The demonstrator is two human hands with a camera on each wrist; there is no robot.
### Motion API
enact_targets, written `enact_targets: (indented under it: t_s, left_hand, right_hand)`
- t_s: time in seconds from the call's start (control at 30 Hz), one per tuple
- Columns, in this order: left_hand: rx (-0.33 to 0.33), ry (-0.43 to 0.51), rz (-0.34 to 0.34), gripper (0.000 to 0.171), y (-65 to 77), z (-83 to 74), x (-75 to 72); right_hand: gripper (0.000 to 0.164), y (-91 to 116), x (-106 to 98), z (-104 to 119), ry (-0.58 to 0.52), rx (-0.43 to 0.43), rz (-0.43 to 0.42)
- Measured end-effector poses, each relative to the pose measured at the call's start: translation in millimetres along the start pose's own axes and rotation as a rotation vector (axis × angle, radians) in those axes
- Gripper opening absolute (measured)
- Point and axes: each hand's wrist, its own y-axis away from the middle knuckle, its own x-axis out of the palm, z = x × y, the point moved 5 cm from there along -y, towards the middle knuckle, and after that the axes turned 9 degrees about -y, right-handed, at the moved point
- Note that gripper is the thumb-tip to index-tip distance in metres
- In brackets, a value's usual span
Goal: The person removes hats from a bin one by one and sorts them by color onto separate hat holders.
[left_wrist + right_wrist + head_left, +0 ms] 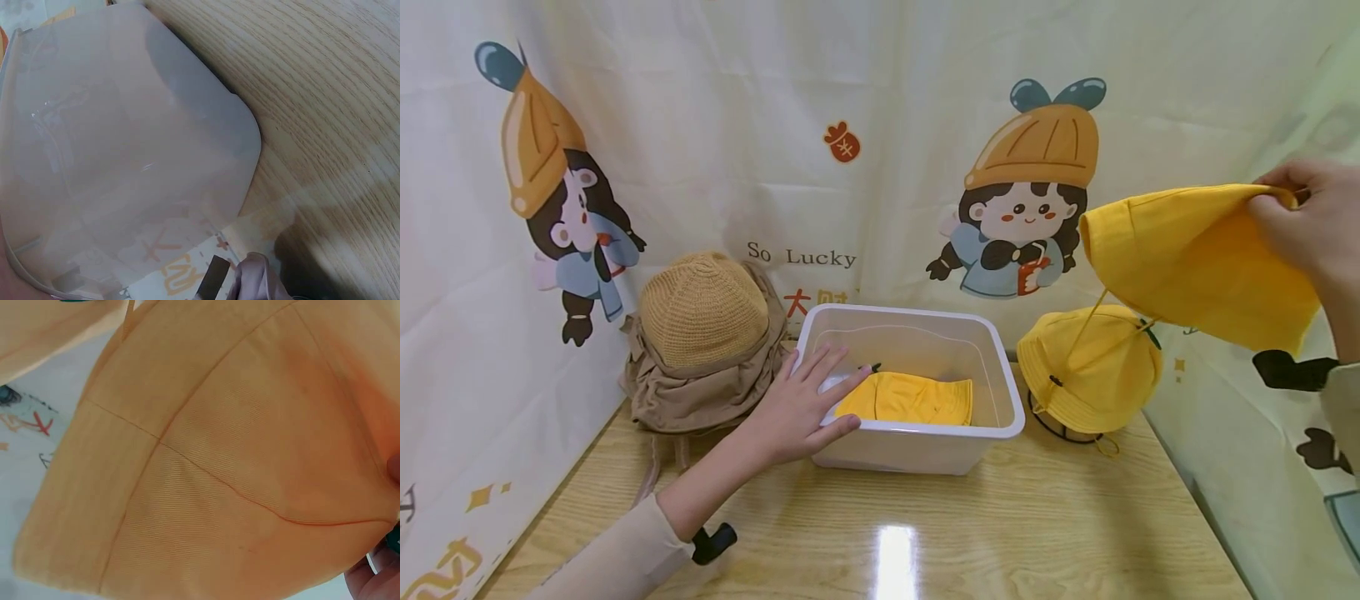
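Note:
My right hand [1318,217] pinches a yellow bucket hat [1195,258] by its crown and holds it up in the air at the right. In the right wrist view the hat's stitched panels [219,469] fill most of the picture. My left hand [808,408] lies with fingers spread over the near left rim of a white plastic bin [895,450]. Inside the bin is another yellow hat [917,400], lying flat. The bin's smooth side [125,125] takes up the left wrist view.
Right of the bin, a yellow hat with a cord [1093,367] sits on a dark wire stand [1063,429]. At the left, a woven tan hat [703,308] rests on a brown backpack [715,396]. A printed curtain [887,192] hangs behind the wooden table [1000,533].

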Motion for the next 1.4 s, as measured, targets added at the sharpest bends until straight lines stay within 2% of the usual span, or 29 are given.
enact_targets:
  t_s: [0.1, 0.23, 0.47, 0.7, 0.93, 1.1, 1.33, 1.4]
  left_hand:
    - [0.001, -0.002, -0.008, 0.067, 0.0, -0.2, -0.9]
    - [0.005, -0.004, -0.008, 0.067, -0.4, 0.0, -0.2]
    - [0.005, -0.007, -0.024, 0.067, -0.2, 1.7, -1.6]
    - [0.012, -0.009, -0.018, 0.067, -1.3, 1.6, -0.2]
    - [0.008, -0.009, -0.019, 0.067, -0.6, 1.7, -0.9]
    - [0.008, -0.005, -0.011, 0.067, -0.9, 1.0, -1.3]
    - [0.007, -0.016, -0.006, 0.067, -0.5, 1.7, 2.3]
    - [0.007, -0.016, -0.008, 0.067, -0.2, 2.1, 3.0]
  right_hand:
    - [0.037, 5, 8, 0, 0.089, 0.006, 0.046]
    - [0.045, 8, 13, 1, 0.115, 0.02, 0.064]
    - [0.055, 14, 17, 13, 0.161, -0.011, 0.069]
    - [0.048, 29, 23, 27, 0.062, -0.029, 0.026]
    - [0.041, 46, 48, 39, 0.06, -0.134, 0.0]
    - [0.039, 54, 68, 31, 0.022, -0.196, 0.023]
    - [0.04, 45, 77, 12, 0.034, -0.175, 0.0]
    - [0.041, 43, 80, 6, 0.047, -0.166, 0.02]
